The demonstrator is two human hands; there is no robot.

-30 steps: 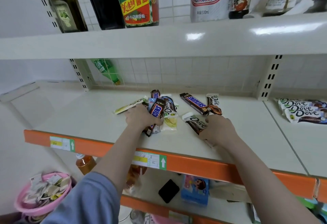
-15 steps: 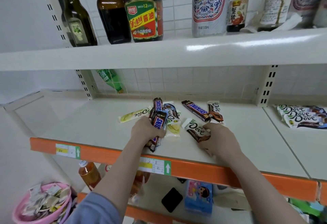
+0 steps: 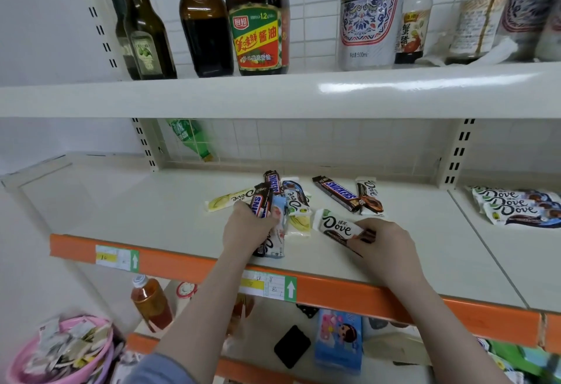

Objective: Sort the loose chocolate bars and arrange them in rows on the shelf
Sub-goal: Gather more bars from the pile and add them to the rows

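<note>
Loose chocolate bars lie mixed on the cream shelf [image 3: 127, 210]. My left hand [image 3: 246, 231] grips a bundle of bars [image 3: 268, 216], a brown Snickers and a pale blue-and-white bar among them. My right hand [image 3: 385, 241] pinches the near end of a white Dove bar [image 3: 337, 225] that lies flat. Further back lie a Snickers bar [image 3: 337, 193], a brown-and-white Dove bar [image 3: 368, 195], a yellow Dove bar [image 3: 227, 200], another Snickers [image 3: 273, 181] and more Dove bars [image 3: 296, 198]. A stack of Dove bars [image 3: 516, 206] sits on the neighbouring shelf section at right.
The shelf has an orange front edge [image 3: 334, 289] with price labels. Bottles stand on the upper shelf [image 3: 273, 92] overhead. A green bottle [image 3: 189, 139] lies behind the back grid. Below are a tea bottle [image 3: 150, 303], a blue packet [image 3: 338, 341] and a pink basket [image 3: 60, 350].
The view has tilted up and drawn closer. My right hand has slid to the near end of the white Dove bar. My left hand keeps its bundle, drawn slightly toward the front edge.
</note>
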